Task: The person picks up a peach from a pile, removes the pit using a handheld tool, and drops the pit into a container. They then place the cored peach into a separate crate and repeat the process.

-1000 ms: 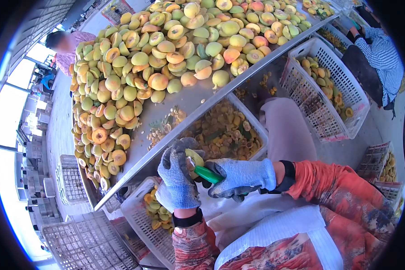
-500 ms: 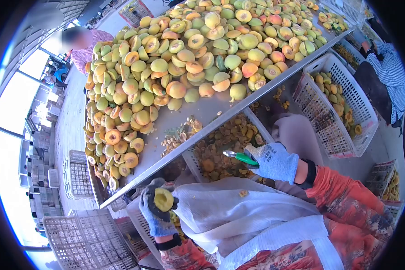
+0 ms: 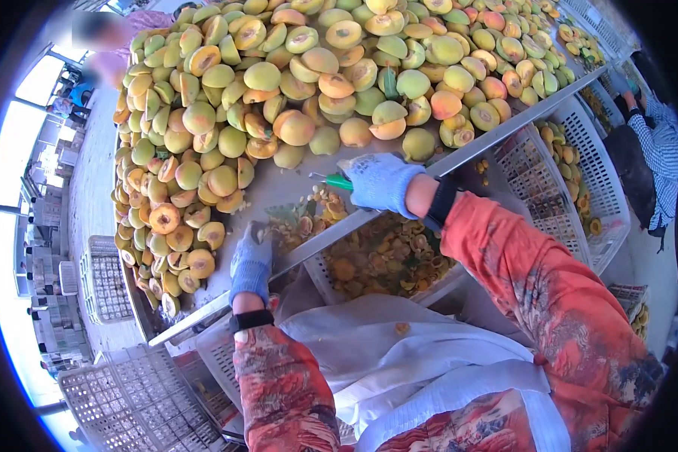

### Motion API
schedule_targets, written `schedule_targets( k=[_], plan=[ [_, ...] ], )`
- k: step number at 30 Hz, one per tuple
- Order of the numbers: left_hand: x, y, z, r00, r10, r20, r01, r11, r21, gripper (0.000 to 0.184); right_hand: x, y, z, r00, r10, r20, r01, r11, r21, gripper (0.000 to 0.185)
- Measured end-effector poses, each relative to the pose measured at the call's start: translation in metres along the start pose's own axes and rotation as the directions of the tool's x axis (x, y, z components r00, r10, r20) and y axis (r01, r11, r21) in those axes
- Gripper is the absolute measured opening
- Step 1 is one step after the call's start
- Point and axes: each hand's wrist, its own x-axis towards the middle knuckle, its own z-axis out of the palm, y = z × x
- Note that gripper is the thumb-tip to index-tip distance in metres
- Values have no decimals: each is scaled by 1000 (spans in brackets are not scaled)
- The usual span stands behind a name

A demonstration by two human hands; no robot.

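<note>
My right hand [image 3: 384,183], in a blue-grey glove, is closed around a green-handled tool [image 3: 337,181] with a short metal tip. It is over the near edge of the metal table [image 3: 297,175], the tip pointing left above pits and scraps [image 3: 309,218]. My left hand [image 3: 251,264], gloved alike, reaches over the same edge beside the scraps. Its fingers point forward and look apart, with no fruit visible in them; the fingertips are slightly blurred. Beyond both hands lies a large heap of cut peaches [image 3: 222,139], many of them halves.
A crate of peach scraps [image 3: 384,256] is below the table edge. Another crate [image 3: 599,188] with peaches stands right, near a person in a checked sleeve [image 3: 659,151]. Stacked crates [image 3: 139,399] stand lower left. A person in pink [image 3: 113,64] is beyond the table's far-left side.
Both hands have moved forward over the table edge, the right also leftward with the tool. The peach half that was in my left hand no longer shows. The view has shifted slightly.
</note>
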Motion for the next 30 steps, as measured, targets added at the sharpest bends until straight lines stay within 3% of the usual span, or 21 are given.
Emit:
schedule_targets(
  k=[1,3,4,6,7,8,9,10,11,12,13,14,15,17,19,20,22,23,25,28,30],
  plan=[
    [2,26,4,1000,-23,4,22,990,141,46,13,-4,10,991,18,135,-22,999,30,46],
    [23,29,35,981,191,-21,-192,962,-196,37,25,-22,14,980,-31,195,-2,986,167,32],
    [37,29,46,982,187,-7,-185,961,-203,37,35,-29,21,969,-68,238,-15,943,331,30],
    [46,38,43,966,236,105,-165,878,-450,32,43,-39,28,990,-85,117,33,919,393,28],
    [37,36,43,967,233,106,-162,877,-452,32,40,-38,30,989,-87,119,33,919,392,28],
    [3,67,16,986,162,29,-87,660,-746,30,27,-41,18,991,-98,92,32,838,545,27],
    [-24,84,-3,998,68,-13,-36,344,-938,29,11,-44,5,993,-102,66,30,731,682,26],
    [-39,85,-10,998,68,-13,-35,338,-940,29,-8,-49,-9,992,-122,-29,111,748,655,25],
    [-53,85,-16,954,220,-203,-285,461,-841,29,-30,-54,-25,981,-147,-124,193,763,617,23],
    [-65,83,-19,851,391,-351,-520,529,-670,29,-52,-58,-41,993,-88,-84,122,749,651,26],
    [-73,76,-19,847,393,-358,-526,525,-669,29,-72,-58,-50,999,-30,-43,51,730,682,28],
    [-77,66,-20,870,298,-392,-490,452,-745,34,-83,-45,-37,954,-64,-294,224,805,550,31],
    [-84,56,-21,890,199,-410,-456,365,-812,39,-95,-31,-23,846,-128,-518,356,858,370,33],
    [-104,29,-26,938,100,-331,-345,301,-889,34,-135,-23,-31,927,103,-360,152,776,612,41],
    [-115,1,-19,950,63,-305,-310,277,-909,32,-161,0,-4,920,160,-357,146,708,691,41],
    [-118,-10,-16,961,32,-275,-270,330,-904,31,-174,5,1,918,158,-364,148,713,685,41],
    [-125,-14,-15,967,16,-254,-241,375,-895,29,-194,13,7,917,328,-227,-42,645,763,38],
    [-129,-13,-16,966,-18,-259,-232,388,-892,29,-200,16,8,912,336,-237,-41,648,761,38],
    [-133,-8,-15,962,-39,-271,-233,401,-886,29,-212,21,7,843,501,-199,42,308,951,32],
    [-131,2,-11,974,5,-227,-212,372,-904,29,-228,23,-20,795,593,-128,-83,315,946,29],
    [-134,21,-13,988,-13,-156,-137,414,-900,29,-234,23,-28,787,603,-131,-94,326,941,36]
  ],
)
